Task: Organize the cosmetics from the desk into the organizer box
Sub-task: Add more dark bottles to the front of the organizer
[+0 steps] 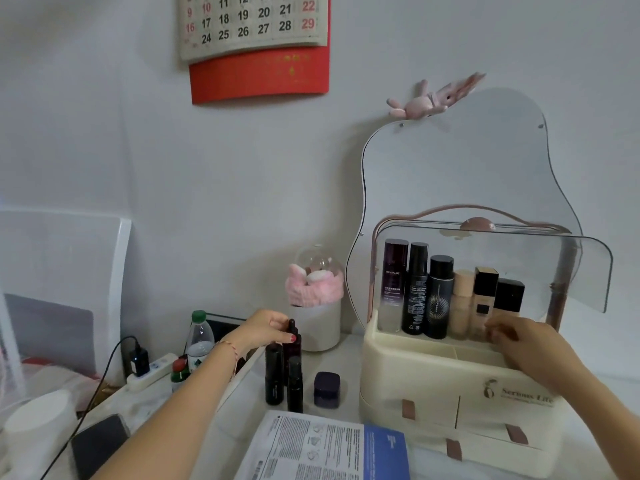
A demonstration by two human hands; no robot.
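Observation:
A cream organizer box (429, 372) stands on the right of the desk, its clear lid (554, 261) raised. Several bottles (440, 296) stand in a row in its upper compartment. My right hand (519, 336) reaches into that compartment beside the rightmost foundation bottle (508, 295); whether it holds anything is not clear. My left hand (268, 329) pinches the top of a tall dark dropper bottle (292, 336) standing on the desk. Two shorter black bottles (274, 374) and a small dark jar (327, 389) stand beside it.
A printed leaflet (322, 448) lies at the front. A white cup with a pink headband (315, 306) stands behind the bottles. A water bottle (199, 339), power strip (152, 372), phone (100, 445) and white tub (41, 420) crowd the left. A mirror (453, 174) stands behind the box.

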